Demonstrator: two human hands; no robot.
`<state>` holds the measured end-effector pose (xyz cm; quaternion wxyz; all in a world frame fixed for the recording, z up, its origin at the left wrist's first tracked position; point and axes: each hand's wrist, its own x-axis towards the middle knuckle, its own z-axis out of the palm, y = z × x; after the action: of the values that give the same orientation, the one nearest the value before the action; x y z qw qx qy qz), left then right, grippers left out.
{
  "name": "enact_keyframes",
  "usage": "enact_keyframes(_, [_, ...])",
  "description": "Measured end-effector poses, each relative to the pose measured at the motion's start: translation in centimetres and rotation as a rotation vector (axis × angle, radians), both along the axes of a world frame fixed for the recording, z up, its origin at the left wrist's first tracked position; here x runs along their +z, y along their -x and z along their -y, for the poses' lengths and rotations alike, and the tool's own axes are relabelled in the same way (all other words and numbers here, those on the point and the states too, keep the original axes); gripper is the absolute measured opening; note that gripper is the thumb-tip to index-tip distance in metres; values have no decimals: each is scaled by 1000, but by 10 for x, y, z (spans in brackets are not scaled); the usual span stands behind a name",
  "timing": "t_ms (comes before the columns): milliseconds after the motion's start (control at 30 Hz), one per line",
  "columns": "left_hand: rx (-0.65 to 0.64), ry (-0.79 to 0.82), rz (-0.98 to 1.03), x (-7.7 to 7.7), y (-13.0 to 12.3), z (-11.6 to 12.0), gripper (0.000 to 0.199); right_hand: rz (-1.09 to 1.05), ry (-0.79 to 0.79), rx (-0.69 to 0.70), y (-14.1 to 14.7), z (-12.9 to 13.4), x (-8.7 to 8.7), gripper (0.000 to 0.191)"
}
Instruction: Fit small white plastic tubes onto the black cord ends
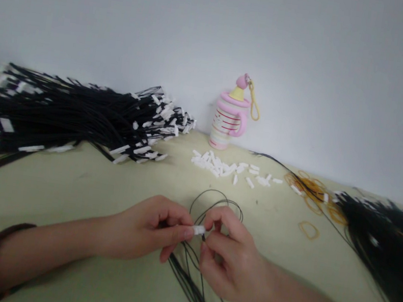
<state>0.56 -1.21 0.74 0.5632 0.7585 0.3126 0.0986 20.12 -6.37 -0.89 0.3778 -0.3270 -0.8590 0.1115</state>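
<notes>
Between thumb and forefinger, my left hand (161, 227) pinches a small white plastic connector (199, 230). My right hand (231, 251) is closed at the connector's right end, its fingertips pinching a thin black wire (204, 238) there. Whether the wire's tip sits inside the connector is too small to tell. Below both hands a bundle of black wires (193, 288) runs toward the front edge of the view. Thin wire loops (218, 200) curl on the table just behind my fingers.
Loose white connectors (222, 166) lie in a pile near a pink striped cup (226, 119) by the wall. Black wires with white ends (91, 111) are heaped at left. Yellow rubber bands (309, 190) and another black wire bundle (385, 244) lie at right.
</notes>
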Motion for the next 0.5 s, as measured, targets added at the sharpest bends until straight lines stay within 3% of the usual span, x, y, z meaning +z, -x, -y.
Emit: enact_keyframes(500, [-7, 7, -25, 0, -1, 0, 37, -7, 35, 32, 0, -1, 0, 13])
